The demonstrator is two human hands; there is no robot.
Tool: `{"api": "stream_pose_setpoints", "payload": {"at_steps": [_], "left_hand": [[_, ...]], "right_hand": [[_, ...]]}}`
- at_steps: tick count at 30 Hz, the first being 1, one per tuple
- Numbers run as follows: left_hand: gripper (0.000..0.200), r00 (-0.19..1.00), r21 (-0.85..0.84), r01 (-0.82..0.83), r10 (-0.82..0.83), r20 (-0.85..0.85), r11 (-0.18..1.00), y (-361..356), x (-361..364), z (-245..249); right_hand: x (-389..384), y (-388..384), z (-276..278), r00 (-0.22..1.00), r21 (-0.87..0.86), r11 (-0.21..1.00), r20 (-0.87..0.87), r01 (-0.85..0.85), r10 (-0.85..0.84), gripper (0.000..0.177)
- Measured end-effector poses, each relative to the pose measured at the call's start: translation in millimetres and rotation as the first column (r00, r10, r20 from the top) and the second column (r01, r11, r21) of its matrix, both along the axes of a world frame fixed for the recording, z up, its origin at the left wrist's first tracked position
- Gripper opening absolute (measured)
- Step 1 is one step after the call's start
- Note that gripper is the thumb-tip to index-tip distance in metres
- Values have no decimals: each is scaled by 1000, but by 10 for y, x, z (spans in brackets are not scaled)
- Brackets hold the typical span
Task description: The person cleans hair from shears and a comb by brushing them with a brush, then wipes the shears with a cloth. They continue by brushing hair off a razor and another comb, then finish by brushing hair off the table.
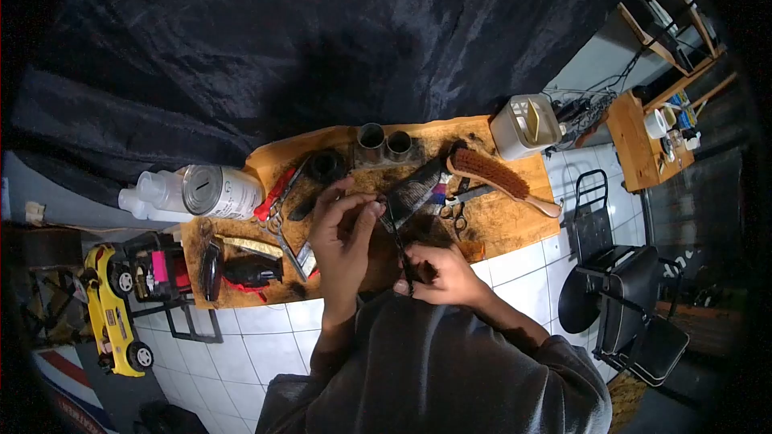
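A thin black strand, like a lock of hair, (397, 239) runs slantwise between my hands, close in front of my chest. My left hand (342, 229) pinches its upper end between thumb and fingertips. Lower down, the fingers of my right hand (442, 275) are closed around the strand's other end. Just behind the left fingertips lies a flat dark piece with a fine-toothed look (414, 194). Scissors (459, 219) rest on the wooden table (515, 229) beyond my right hand, and a wood-handled bristle brush (498, 173) is farther right.
Two metal cups (371, 141) stand at the table's back edge. A white bin (527, 130) is at the right corner, a large can (219, 191) at the left. Hair clippers (211, 269) and red-handled tools (276, 193) lie left. A black chair (631, 297) stands right.
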State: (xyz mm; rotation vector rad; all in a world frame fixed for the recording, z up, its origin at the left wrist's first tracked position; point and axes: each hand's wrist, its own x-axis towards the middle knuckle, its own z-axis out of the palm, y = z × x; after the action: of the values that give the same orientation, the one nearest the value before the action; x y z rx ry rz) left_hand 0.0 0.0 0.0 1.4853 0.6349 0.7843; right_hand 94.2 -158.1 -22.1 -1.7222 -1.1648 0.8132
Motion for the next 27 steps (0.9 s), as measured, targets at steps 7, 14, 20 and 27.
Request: {"api": "stream_pose_setpoints", "payload": {"at_steps": [7,14,20,27], "left_hand": [[11,1000,232,14,-12,-11,973,-42,39,-98],[11,999,-16,28,-28,-36,999,-109,30,0],[13,998,-103,33,-26,65,994,-78,15,-10],[17,999,62,22,-20,-33,998,-65,-10,78]], "right_hand": [[18,-16,4,998,-8,999,43,42,-41,39],[12,-27,-84,996,26,997,47,72,-73,37],[15,-30,-133,991,106,992,103,73,-84,32],[-12,-6,-7,991,77,991,71,107,-112,28]]}}
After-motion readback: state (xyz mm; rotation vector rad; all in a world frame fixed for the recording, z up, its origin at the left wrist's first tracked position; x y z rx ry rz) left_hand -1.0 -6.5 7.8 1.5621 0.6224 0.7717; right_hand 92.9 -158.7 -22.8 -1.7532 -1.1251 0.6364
